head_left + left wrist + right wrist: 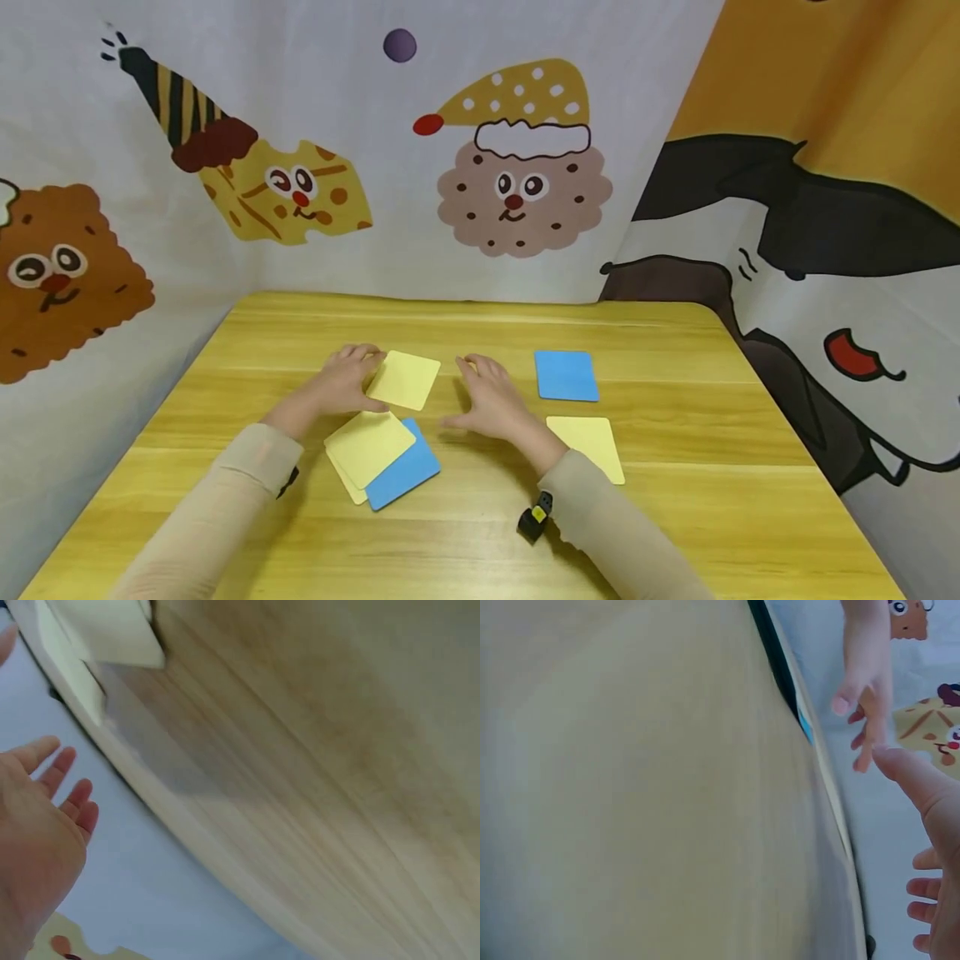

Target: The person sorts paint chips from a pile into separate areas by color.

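One yellow card (406, 380) between hands (347, 382) (493, 402), contact unclear

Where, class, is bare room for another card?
Bare tabletop lies right of the lone blue card, and between the card pile and right wrist device. Crowded: around the left hand, by the pile and a yellow card.

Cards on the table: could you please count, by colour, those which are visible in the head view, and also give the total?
Yellow cards: 4
Blue cards: 2
Total: 6 visible; whether the overlapping pile hides any more cannot be told.
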`<action>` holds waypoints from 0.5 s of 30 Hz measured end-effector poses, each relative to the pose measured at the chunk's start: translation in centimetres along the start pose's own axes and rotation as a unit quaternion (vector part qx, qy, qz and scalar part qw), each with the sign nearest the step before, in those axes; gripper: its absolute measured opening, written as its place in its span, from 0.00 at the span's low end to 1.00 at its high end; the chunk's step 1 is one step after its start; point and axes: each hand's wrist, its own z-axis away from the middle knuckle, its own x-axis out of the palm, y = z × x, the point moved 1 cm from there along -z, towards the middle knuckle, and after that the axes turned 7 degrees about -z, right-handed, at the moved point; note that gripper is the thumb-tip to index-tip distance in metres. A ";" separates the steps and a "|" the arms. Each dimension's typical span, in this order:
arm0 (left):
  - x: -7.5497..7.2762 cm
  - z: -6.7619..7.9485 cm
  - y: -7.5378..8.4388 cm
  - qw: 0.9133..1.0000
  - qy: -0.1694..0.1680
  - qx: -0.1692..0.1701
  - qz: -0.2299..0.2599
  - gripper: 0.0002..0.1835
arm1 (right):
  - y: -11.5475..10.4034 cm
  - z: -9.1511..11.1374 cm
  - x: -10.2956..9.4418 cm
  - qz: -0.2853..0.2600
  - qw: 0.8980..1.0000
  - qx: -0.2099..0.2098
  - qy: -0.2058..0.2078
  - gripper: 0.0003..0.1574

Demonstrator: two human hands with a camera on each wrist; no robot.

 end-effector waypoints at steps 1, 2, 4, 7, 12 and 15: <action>0.1 -0.3 -0.3 1.000 -0.004 -0.003 0.003 0.53 | -0.1 -0.4 0.2 0.001 1.000 0.003 -0.002 0.69; 0.2 -0.6 -0.6 1.000 -0.007 -0.005 0.004 0.54 | -0.1 -0.8 0.4 0.001 1.000 0.008 -0.005 0.69; 0.6 -1.1 -1.2 1.000 -0.018 -0.011 0.009 0.57 | -0.3 -1.5 0.8 0.001 1.000 0.014 -0.013 0.70; 1.0 -1.7 -2.0 0.999 -0.032 -0.021 0.024 0.59 | -0.4 -2.4 1.5 -0.009 1.000 0.019 -0.019 0.70; 1.2 -2.3 -2.8 0.999 -0.036 -0.022 0.029 0.62 | -0.3 -3.6 2.4 -0.019 0.999 0.032 -0.027 0.72; 1.4 -2.6 -3.0 0.999 -0.039 -0.026 0.025 0.62 | -0.2 -4.2 2.8 -0.009 0.998 0.044 -0.036 0.72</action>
